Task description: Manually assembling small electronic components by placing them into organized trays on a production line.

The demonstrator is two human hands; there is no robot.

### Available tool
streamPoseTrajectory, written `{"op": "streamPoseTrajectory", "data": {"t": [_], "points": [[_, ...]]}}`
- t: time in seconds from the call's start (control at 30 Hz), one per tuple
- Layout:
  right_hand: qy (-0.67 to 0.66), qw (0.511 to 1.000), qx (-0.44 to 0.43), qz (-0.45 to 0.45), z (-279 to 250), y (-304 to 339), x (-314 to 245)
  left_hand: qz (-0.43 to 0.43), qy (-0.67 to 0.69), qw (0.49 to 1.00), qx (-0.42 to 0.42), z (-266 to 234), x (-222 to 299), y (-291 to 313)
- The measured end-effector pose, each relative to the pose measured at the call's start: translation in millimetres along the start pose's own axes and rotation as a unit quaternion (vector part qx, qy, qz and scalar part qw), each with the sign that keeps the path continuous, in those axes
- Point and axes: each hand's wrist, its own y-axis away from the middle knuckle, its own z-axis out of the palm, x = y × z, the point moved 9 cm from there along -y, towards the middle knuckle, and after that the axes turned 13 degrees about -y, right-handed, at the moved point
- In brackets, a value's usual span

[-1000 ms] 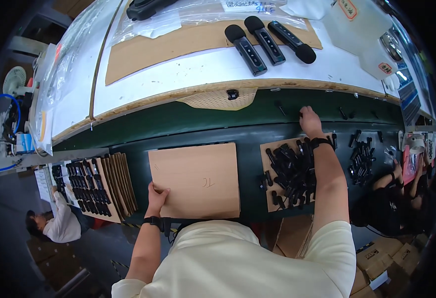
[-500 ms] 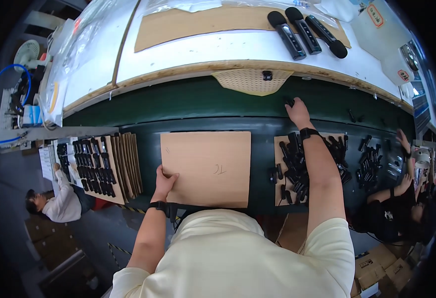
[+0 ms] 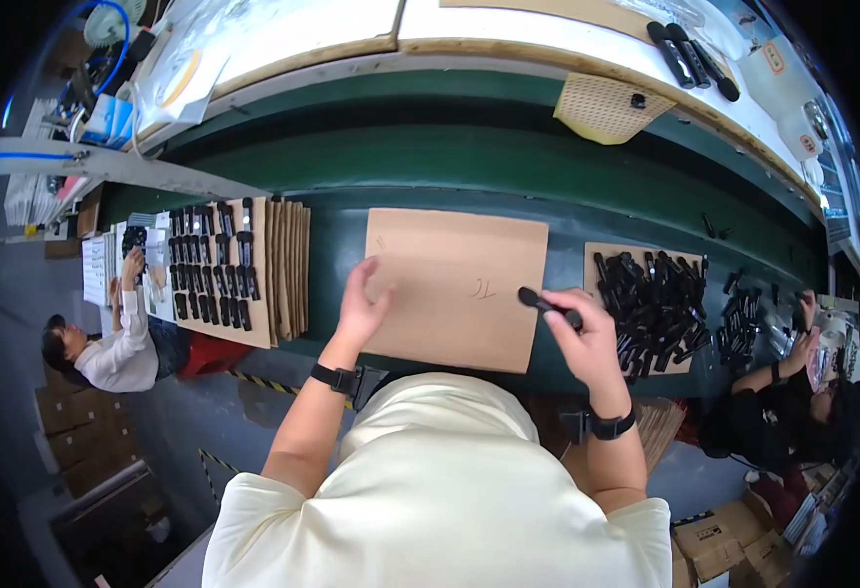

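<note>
In front of me a flat cardboard sheet lies on the dark green bench, with handwritten marks on it. My right hand is closed on a small black microphone, its rounded head pointing left over the sheet's right part. Over the sheet's left edge, my left hand is open with thumb and fingers apart, holding nothing. To the right of the sheet, a heap of black microphones rests on another cardboard piece.
On the left, rows of black microphones lie on cardboard beside upright cardboard sheets. A person in white is at far left, one in black at far right. Three larger microphones lie on the white shelf.
My right hand has come back from the bench's far side to the cardboard sheet, bringing the microphone. My left hand has let go of the sheet's left edge. The view has shifted.
</note>
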Motion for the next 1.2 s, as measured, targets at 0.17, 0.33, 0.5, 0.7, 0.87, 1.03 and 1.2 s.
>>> {"op": "streamPoseTrajectory", "data": {"t": [0.17, 0.33, 0.5, 0.7, 0.87, 1.03, 1.2], "points": [[0.019, 0.999, -0.042, 0.011, 65.9, 11.3, -58.6, 0.15, 0.145, 0.967, -0.145, -71.8, 168.4, 30.1], [0.049, 0.995, -0.074, -0.036, 110.3, 12.4, -96.4, 0.354, 0.106, 0.924, -0.099, -115.5, 204.1, 56.7], [-0.012, 0.999, -0.03, -0.004, 119.2, 24.2, -93.2, 0.369, 0.13, 0.919, -0.038, -146.4, 194.2, 67.5], [-0.017, 0.999, -0.008, -0.044, 136.3, 31.3, -107.7, 0.369, 0.153, 0.916, -0.04, -158.4, 181.8, 70.0], [0.012, 0.994, -0.006, -0.112, 144.9, 31.8, -125.0, 0.362, 0.178, 0.914, -0.048, -164.8, 182.6, 70.4], [0.03, 0.989, -0.007, -0.144, 149.5, 31.8, -132.8, 0.382, 0.173, 0.906, -0.062, -165.2, 189.5, 72.9], [0.039, 0.987, -0.012, -0.155, 150.1, 33.1, -134.4, 0.408, 0.171, 0.895, -0.058, -165.4, 192.2, 73.4]]}}
